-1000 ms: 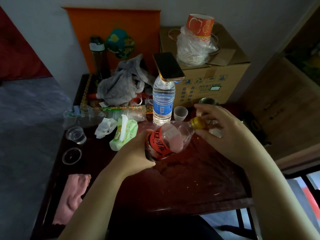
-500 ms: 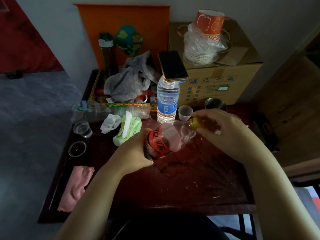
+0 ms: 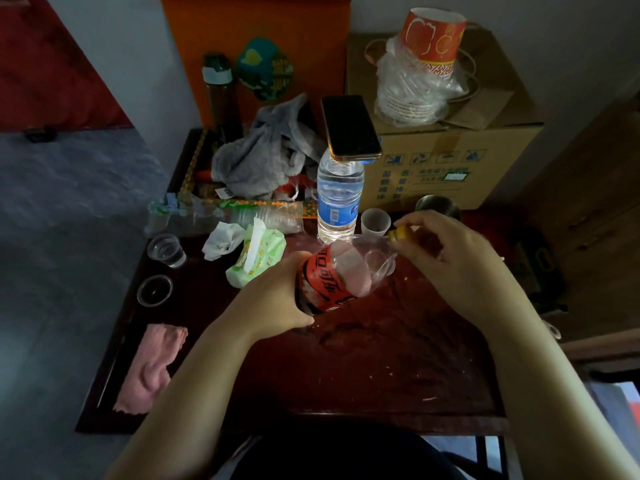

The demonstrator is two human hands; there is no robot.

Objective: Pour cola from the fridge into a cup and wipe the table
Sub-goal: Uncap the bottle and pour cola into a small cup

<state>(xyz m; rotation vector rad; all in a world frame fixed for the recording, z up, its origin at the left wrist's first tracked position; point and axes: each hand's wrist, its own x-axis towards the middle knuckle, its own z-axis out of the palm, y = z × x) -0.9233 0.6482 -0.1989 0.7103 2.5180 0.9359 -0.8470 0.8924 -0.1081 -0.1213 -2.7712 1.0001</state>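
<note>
A cola bottle with a red label lies tilted over the dark red table, its neck pointing right. My left hand grips its lower body. My right hand has its fingers closed on the yellow cap. Just behind the cap stands a small white cup. A pink cloth lies at the table's front left. The bottle's base is hidden by my left hand.
A water bottle with a phone on top stands behind the cola. A wet-wipe pack, crumpled tissue and two clear cups lie left. A cardboard box with stacked paper cups fills the back right.
The view has shifted slightly, so the table sits lower in frame. Both hands stay on the bottle; the right hand has turned a little on the cap.
</note>
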